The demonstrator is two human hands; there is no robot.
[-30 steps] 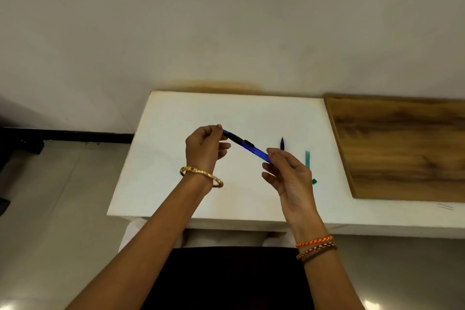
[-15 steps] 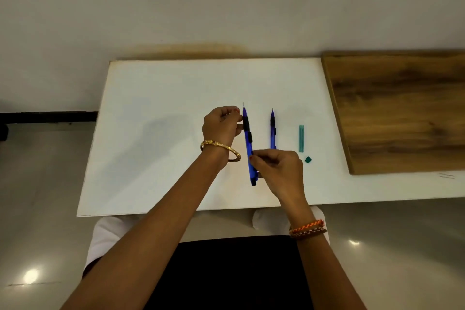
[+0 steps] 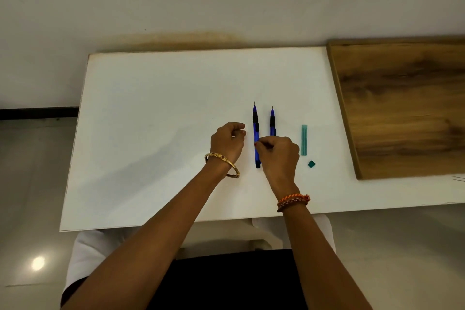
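Observation:
Two blue mechanical pencils lie side by side on the white table (image 3: 151,133), tips pointing away from me. My right hand (image 3: 278,156) has curled fingers whose tips pinch the barrel of the left pencil (image 3: 256,128) near its middle. The same hand covers the lower half of the right pencil (image 3: 272,121). My left hand (image 3: 227,142), with a gold bangle on the wrist, sits just left of the left pencil with its fingers curled. It is a small gap away from the pencil and nothing shows in it.
A slim green lead case (image 3: 304,139) lies right of the pencils, with a small green cap (image 3: 311,164) below it. A wooden board (image 3: 402,108) covers the table's right end. The wall runs along the far edge.
The pencil held in the air between both hands came down onto the table beside the other one. My left hand let go of its tip end and drew slightly left.

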